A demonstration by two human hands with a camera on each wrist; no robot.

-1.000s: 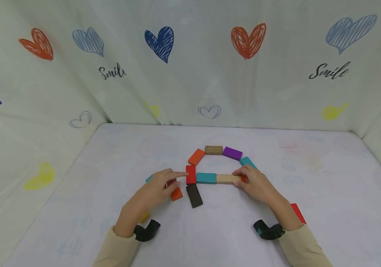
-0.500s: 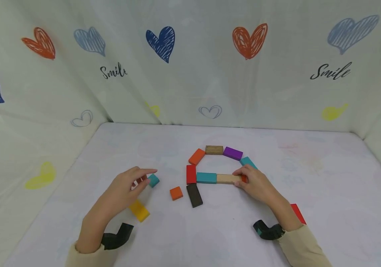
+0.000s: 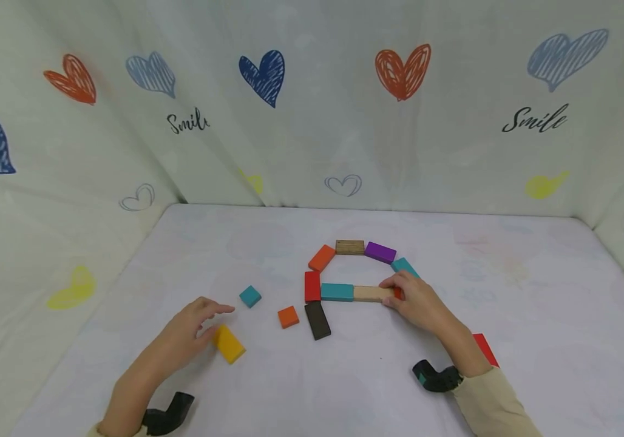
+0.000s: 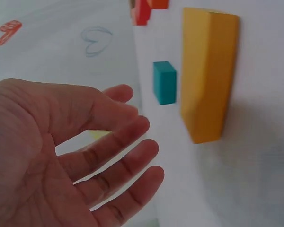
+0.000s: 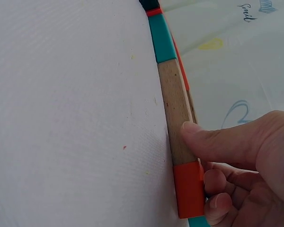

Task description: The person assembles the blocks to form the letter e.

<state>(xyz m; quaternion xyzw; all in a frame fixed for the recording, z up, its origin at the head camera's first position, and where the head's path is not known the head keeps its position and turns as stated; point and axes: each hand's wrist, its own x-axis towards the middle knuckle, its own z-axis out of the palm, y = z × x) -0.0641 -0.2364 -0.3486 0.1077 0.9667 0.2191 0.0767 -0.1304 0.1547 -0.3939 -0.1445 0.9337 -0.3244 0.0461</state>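
Observation:
My left hand [image 3: 187, 332] hovers with loosely bent fingers beside a yellow block [image 3: 229, 345]; in the left wrist view a gap shows between its fingers and that yellow block [image 4: 208, 75]. A small teal block [image 3: 250, 296] lies just beyond. With thumb and fingers, my right hand [image 3: 418, 305] pinches the plain wooden block [image 3: 371, 294] near its right end. An orange-red block [image 5: 189, 191] touches that end, partly hidden by the hand in the head view. A teal block [image 3: 337, 292] and a red block [image 3: 312, 286] continue the row to the left.
An arc runs above the row: orange block [image 3: 322, 258], brown block [image 3: 349, 247], purple block [image 3: 380, 252], teal block [image 3: 404, 267]. A dark block [image 3: 318, 320] slants below the red one. A small orange block [image 3: 288, 317] lies left; another red block [image 3: 485, 349] sits by the right forearm.
My left hand has left the red block, where its index finger touched, and moved left and nearer to me, past the small teal block to the yellow one. The right hand keeps its place.

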